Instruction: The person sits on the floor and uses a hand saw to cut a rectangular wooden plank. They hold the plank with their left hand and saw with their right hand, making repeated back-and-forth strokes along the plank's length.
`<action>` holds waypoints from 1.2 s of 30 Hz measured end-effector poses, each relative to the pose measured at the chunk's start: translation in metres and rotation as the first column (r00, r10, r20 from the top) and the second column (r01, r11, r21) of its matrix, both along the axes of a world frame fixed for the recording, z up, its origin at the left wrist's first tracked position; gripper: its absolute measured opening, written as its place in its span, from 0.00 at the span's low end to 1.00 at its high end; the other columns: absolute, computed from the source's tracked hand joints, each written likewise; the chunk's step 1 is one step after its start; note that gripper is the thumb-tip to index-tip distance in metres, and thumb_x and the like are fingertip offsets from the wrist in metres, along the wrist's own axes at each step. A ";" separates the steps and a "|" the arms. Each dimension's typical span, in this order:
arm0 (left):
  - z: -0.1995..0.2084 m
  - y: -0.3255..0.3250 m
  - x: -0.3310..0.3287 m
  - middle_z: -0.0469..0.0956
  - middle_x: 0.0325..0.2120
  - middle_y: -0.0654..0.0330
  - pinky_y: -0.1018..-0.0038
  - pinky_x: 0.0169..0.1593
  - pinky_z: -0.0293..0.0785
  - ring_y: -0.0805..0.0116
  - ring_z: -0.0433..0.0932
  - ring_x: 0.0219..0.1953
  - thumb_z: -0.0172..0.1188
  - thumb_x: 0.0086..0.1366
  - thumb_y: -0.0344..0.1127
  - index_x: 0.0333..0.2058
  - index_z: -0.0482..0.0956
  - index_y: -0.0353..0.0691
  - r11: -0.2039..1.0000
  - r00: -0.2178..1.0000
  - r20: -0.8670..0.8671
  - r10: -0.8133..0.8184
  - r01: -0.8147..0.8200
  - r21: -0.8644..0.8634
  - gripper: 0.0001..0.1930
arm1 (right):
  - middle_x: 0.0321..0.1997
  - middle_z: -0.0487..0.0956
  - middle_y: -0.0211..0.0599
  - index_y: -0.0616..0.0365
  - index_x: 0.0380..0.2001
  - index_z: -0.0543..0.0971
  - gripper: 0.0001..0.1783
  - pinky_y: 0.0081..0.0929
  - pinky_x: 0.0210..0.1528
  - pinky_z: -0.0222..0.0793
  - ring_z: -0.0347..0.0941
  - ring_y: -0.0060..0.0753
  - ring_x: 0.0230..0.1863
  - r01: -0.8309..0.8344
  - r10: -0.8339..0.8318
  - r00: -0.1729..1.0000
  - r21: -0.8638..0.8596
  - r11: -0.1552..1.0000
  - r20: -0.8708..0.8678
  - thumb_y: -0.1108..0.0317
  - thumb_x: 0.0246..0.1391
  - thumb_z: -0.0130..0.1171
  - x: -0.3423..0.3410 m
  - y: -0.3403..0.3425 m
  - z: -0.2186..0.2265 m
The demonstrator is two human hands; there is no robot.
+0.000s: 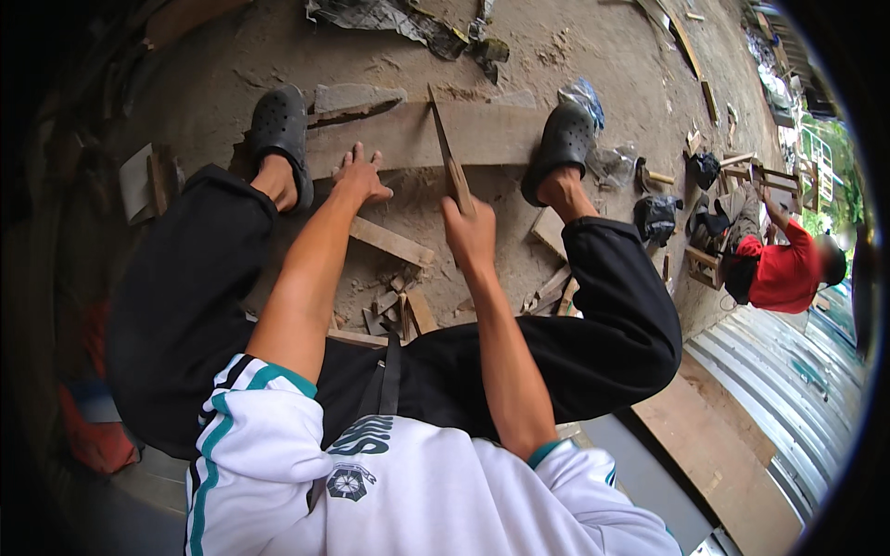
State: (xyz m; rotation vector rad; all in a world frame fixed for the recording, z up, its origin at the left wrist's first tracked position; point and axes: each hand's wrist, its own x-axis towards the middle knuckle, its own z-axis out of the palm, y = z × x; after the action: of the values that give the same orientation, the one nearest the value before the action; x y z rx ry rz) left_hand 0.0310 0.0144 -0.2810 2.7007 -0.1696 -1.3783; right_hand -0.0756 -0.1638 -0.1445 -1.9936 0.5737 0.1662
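A long wooden board [496, 139] lies crosswise before me, with one of my dark clogs [280, 130] at its left end and the other dark clog [564, 144] at its right. My left hand [362, 176] rests with spread fingers on the board's near edge. Wrapped round the wooden handle of a handsaw [442, 134], my right hand [471, 230] is closed. The saw's narrow blade points away from me and crosses the board right of its middle. Whether its teeth sit in a cut is too small to tell.
Wood offcuts [394, 243] litter the dirt ground between my legs. A hammer [652, 176] and a black plastic bag [657, 219] lie to the right. Farther right, a person in a red shirt [786, 269] sits by a small wooden frame. Crumpled sheeting [399, 23] lies beyond the board.
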 end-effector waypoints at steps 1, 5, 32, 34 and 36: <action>0.003 0.000 0.006 0.32 0.73 0.52 0.50 0.69 0.51 0.47 0.41 0.73 0.62 0.52 0.57 0.71 0.43 0.58 1.000 1.000 -0.013 -0.002 0.002 0.007 0.52 | 0.14 0.68 0.38 0.67 0.21 0.72 0.14 0.32 0.25 0.64 0.64 0.21 0.20 0.011 -0.011 1.000 0.011 1.000 0.014 0.66 0.51 0.56 -0.024 -0.003 0.014; 0.012 -0.007 -0.004 0.32 0.73 0.52 0.52 0.70 0.49 0.49 0.41 0.73 0.62 0.53 0.58 0.71 0.42 0.60 1.000 0.998 -0.054 -0.011 0.013 0.027 0.52 | 0.14 0.67 0.27 0.66 0.21 0.73 0.14 0.27 0.21 0.60 0.63 0.18 0.19 -0.046 0.049 0.996 -0.048 0.998 0.078 0.66 0.53 0.56 -0.042 -0.015 0.014; 0.009 -0.014 0.003 0.34 0.73 0.52 0.50 0.69 0.51 0.48 0.43 0.73 0.62 0.51 0.57 0.71 0.45 0.58 0.999 0.999 -0.021 -0.026 0.027 0.025 0.51 | 0.14 0.68 0.28 0.62 0.19 0.72 0.11 0.29 0.21 0.59 0.61 0.20 0.17 0.055 -0.046 0.991 -0.071 0.996 0.125 0.69 0.50 0.59 -0.097 0.036 -0.029; 0.006 -0.003 0.006 0.34 0.73 0.52 0.50 0.68 0.52 0.48 0.43 0.73 0.63 0.51 0.57 0.71 0.45 0.58 0.999 1.000 -0.008 -0.013 0.013 0.041 0.52 | 0.14 0.68 0.26 0.62 0.20 0.72 0.12 0.27 0.21 0.59 0.61 0.20 0.17 0.038 -0.035 0.990 -0.014 0.999 0.139 0.68 0.52 0.59 -0.083 0.020 -0.015; 0.005 0.001 0.003 0.33 0.72 0.52 0.49 0.68 0.54 0.48 0.44 0.72 0.63 0.51 0.58 0.71 0.44 0.59 0.999 1.000 0.013 -0.024 0.023 0.041 0.52 | 0.14 0.68 0.28 0.62 0.22 0.73 0.12 0.27 0.22 0.60 0.62 0.21 0.17 0.057 -0.061 0.995 0.046 0.997 0.085 0.66 0.53 0.60 -0.065 -0.003 0.010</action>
State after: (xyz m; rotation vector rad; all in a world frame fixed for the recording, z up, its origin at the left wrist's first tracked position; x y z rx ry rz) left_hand 0.0344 0.0155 -0.2763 2.7503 -0.1772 -1.3844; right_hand -0.1408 -0.1666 -0.1343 -1.9296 0.5679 0.0558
